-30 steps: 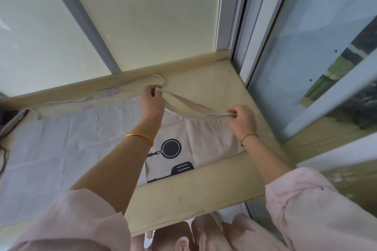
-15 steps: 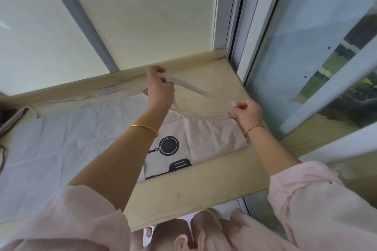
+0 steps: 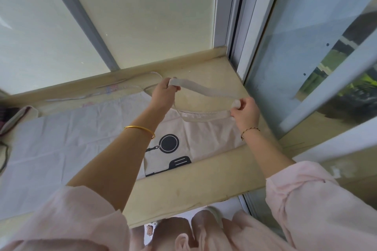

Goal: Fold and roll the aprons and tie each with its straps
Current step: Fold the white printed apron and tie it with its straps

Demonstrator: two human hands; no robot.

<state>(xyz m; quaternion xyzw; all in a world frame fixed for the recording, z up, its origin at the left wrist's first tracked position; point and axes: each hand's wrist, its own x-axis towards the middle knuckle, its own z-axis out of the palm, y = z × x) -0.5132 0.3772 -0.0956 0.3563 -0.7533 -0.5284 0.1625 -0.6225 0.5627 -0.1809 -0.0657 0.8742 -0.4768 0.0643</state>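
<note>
As a person looks down over a beige window ledge [image 3: 193,185], their loose pink sleeves [image 3: 316,199] fill the near corners of the view, with their pink-clad knees just below the ledge's near edge. A pale apron [image 3: 61,149] lies flat and lightly creased along the ledge, running from the far left to the right of centre. Its bib end, at the right, carries a black print of a frying pan [image 3: 169,143] and, nearer, a spatula [image 3: 179,162]. Both bare forearms reach over the cloth. The left wrist wears a gold bangle [image 3: 139,128] and the right a thin dark cord bracelet [image 3: 250,131]. Beyond the bib, the two hands lift the apron's wide neck strap [image 3: 204,89] off the ledge, so it spans the gap between them in a shallow sag. The right hand [image 3: 244,113], near the bib's right corner, pinches the strap with thumb and fingertips closed on a small fold of it. The left hand [image 3: 163,96], farther and to the left, has its fingers curled, with the strap looped over them. A thin tie strap [image 3: 81,97] trails along the far side of the ledge. Behind it stand frosted window panes [image 3: 142,16] in grey frames, with clear glass at the right.
</note>
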